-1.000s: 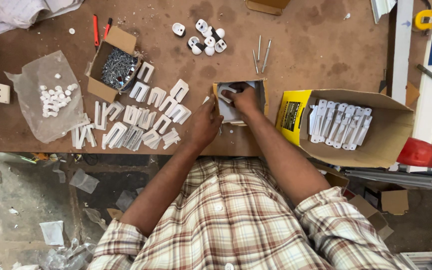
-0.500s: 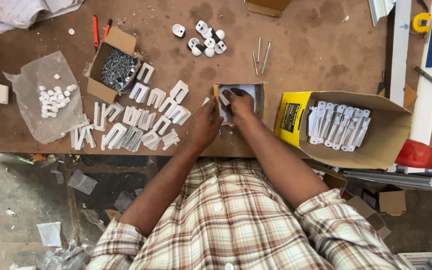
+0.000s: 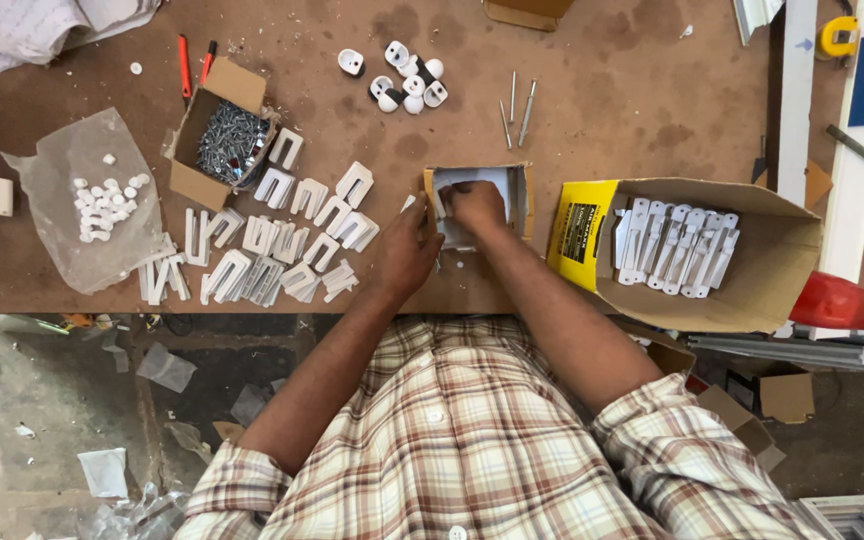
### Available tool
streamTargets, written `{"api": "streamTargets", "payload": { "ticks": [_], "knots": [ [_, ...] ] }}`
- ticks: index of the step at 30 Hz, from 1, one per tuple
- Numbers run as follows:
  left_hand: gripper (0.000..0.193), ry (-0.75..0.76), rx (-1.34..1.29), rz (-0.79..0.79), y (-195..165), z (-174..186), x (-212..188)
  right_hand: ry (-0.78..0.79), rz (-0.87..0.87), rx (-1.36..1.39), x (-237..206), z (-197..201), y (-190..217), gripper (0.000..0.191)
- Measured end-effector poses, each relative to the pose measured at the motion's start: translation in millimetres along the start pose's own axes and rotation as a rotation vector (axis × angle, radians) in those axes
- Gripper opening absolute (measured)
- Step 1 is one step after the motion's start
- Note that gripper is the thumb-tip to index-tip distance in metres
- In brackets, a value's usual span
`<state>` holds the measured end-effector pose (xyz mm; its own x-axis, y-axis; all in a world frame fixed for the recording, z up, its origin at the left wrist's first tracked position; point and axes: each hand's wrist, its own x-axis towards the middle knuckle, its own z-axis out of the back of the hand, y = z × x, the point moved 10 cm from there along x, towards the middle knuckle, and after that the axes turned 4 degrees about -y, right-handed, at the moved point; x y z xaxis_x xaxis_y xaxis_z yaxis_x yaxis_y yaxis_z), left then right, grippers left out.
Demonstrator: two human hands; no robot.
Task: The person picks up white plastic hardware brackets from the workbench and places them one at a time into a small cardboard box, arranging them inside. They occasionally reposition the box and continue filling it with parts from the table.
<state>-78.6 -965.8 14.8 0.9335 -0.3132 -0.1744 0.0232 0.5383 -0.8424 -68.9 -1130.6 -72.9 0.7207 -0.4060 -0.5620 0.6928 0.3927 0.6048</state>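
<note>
While the right hand (image 3: 474,205) reaches into the small box (image 3: 518,196), hiding its contents and grip, the left hand (image 3: 407,250) steadies the box's side, fingers loosely curled.

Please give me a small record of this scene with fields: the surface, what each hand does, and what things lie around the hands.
surface: brown workbench
right hand: fingers reach into a small open cardboard box; what they hold, cannot tell
left hand: rests against the left side of that box
left of hands: pile of white plastic brackets; open box of screws; clear bag of small white caps
right of hands: large carton with white brackets inside
far side: white round fittings; three long screws
</note>
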Motion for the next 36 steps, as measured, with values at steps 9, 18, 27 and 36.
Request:
{"api": "streamTargets", "payload": {
  "ticks": [9, 18, 27, 36],
  "knots": [
    [0.072, 0.014, 0.068, 0.053, -3, 4, -2, -0.110, 0.161, -0.047, 6, 10, 9, 0.028],
    [0.072, 0.011, 0.078, 0.038, -2, 3, -2, 0.030, 0.237, -0.015, 8, 13, 7, 0.026],
    [0.072, 0.007, 0.091, 0.049, -3, 4, -2, 0.040, 0.186, 0.062, 6, 12, 5, 0.022],
    [0.069, 0.010, 0.087, 0.061, 3, 4, -2, 0.027, 0.187, -0.058, 4, 22, -1, 0.016]
  ]
}}
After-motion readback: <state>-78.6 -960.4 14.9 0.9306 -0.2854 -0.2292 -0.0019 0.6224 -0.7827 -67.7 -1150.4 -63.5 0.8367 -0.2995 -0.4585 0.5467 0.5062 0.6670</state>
